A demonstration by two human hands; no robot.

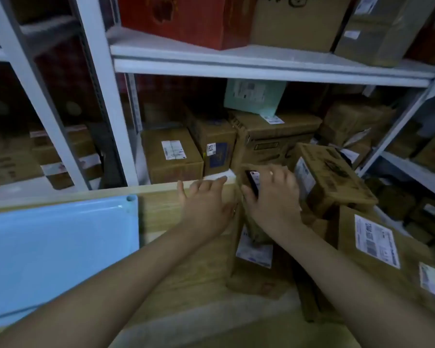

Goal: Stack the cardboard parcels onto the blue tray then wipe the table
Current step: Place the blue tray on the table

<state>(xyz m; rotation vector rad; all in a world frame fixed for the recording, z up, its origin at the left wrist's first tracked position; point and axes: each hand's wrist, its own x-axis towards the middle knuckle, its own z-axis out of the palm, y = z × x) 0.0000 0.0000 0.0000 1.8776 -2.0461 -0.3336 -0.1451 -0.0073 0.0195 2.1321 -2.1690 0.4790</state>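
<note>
**Hands closing on the first parcel, tray waiting empty**

Our right hand (271, 197) lies spread over the top of a small parcel (251, 187) at the far edge of the table (191, 267), fingers fanned and thumb down its near face; it rests on the box rather than closing round it. Our left hand (206, 204) is flat and open, palm towards the parcel's left side, touching or just short of it — blur keeps us from saying which. Neither hand has lifted anything.

The small parcel sits on a heap of parcels on the right half of the table. It seems to stand taller than it is wide, with a dark label facing us, though our hand hides its top. Under it lies a flatter parcel (254, 252), its long axis running from us towards the shelves, white label up. To the right a larger parcel (329, 179) is tilted, its long axis slanting away to the left.

We judge the stacking has barely begun: the blue tray (58, 249) on the left of the table carries nothing. The next move calls for both palms to squeeze the sides, lift clear of the heap and carry left across the bare wood. The shelves (236, 61) behind hold more boxes, not ours to move.
</note>
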